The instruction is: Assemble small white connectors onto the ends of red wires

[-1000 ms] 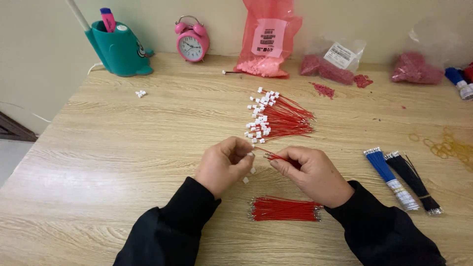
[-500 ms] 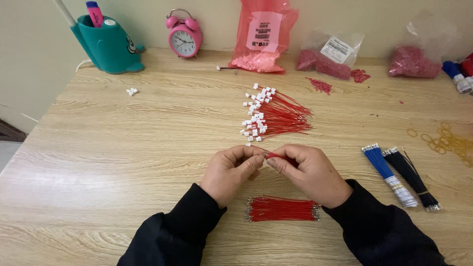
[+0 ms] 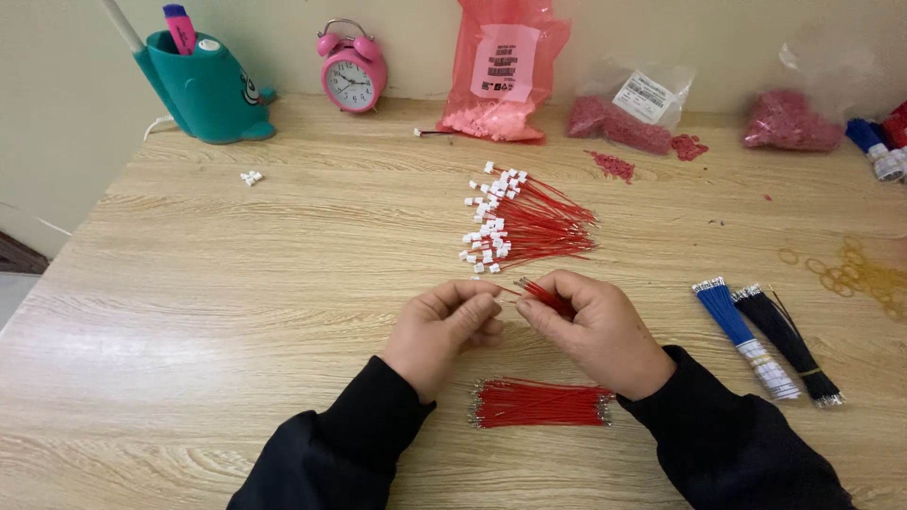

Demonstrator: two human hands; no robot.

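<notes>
Left hand (image 3: 439,326): fingers pinched shut; what they hold is hidden.
Right hand (image 3: 593,326): fingers closed on short red wires (image 3: 546,296).
Beyond fingers: pile of red wires with white plugs (image 3: 520,225).
Below fingers: loose bundle of red wires (image 3: 539,403) on the table (image 3: 236,283).

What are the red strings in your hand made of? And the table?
The red wires in the right hand look like thin plastic-coated wire, smooth and slightly shiny. The table looks like light wood or wood-look laminate: grain lines show, matte finish.

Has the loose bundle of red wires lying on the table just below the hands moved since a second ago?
No. The bare red wire bundle lies in the same spot relative to the pile of red wires with white connectors above it; only the camera shifted.
</notes>
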